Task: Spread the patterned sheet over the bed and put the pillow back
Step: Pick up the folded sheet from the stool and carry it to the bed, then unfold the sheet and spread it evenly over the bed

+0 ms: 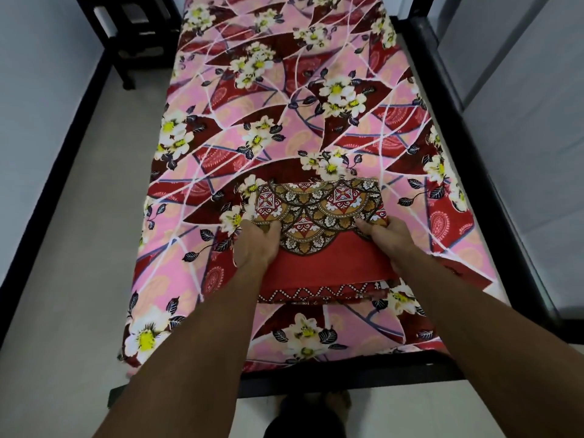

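Note:
A folded patterned sheet (319,213), red with brown and gold scalloped medallions, lies on the near end of the bed. The bed's mattress (268,121) is covered in a pink and maroon floral cloth. My left hand (257,245) grips the folded sheet's left top layer, thumb over the fabric. At the sheet's right side, my right hand (390,237) grips the top layer in the same way. The fold's far edge is lifted a little off the red layer beneath. No pillow is in view.
The black metal bed frame (493,191) runs along the right side and the near end. A dark stool or small table (139,36) stands on the floor at the far left. Pale floor (79,248) lies to the left; a wall is close on the right.

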`<state>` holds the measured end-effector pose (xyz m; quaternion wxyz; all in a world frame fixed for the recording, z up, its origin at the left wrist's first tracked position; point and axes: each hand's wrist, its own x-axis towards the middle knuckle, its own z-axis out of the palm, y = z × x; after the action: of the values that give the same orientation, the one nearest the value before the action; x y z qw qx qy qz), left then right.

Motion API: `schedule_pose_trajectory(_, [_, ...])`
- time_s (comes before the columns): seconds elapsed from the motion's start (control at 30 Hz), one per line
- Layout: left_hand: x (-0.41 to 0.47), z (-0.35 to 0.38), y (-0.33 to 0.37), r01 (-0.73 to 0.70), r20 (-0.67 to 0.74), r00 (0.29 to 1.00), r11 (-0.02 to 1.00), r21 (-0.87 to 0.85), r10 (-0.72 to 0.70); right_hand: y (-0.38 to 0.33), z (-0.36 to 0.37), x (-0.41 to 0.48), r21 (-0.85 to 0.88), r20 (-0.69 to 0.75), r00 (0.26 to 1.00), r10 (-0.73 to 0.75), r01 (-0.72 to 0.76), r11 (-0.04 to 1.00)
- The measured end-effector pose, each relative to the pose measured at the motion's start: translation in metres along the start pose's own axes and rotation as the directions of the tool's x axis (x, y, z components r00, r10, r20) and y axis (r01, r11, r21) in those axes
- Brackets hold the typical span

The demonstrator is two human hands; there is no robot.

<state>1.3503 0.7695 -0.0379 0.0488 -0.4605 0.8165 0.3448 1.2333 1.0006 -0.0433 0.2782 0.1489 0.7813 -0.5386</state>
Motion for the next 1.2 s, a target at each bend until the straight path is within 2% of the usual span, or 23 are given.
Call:
schedule_pose_trajectory(0.4, [0.005,0.047,-0.035,0.027,0.075,0.997,0.999,0.027,-0.029,0.064,0.009,0.020,0.010,0.009,0.998,0.065,-0.065,0.998])
schedule_pose_trajectory(0.73, [0.013,0.061,-0.052,0.032,0.139,0.990,0.999,-0.026,-0.029,0.084,0.011,0.033,0.026,0.016,0.996,0.085,-0.085,0.996])
schedule_pose_trajectory(0.93, [0.016,0.060,-0.049,0.078,0.175,0.982,0.997,-0.018,-0.074,0.085,0.013,0.035,0.026,0.004,0.996,0.084,-0.084,0.996])
schedule_pose_trajectory(1.07, [0.019,0.056,-0.049,0.066,0.167,0.983,0.996,0.064,-0.076,0.081,0.010,0.031,-0.067,-0.033,0.998,0.057,-0.059,0.996])
schedule_pose_trajectory(1.2, [0.013,0.054,-0.047,-0.004,0.087,0.996,0.992,0.123,-0.007,0.076,0.007,0.018,-0.217,-0.137,0.988,-0.074,0.043,0.975])
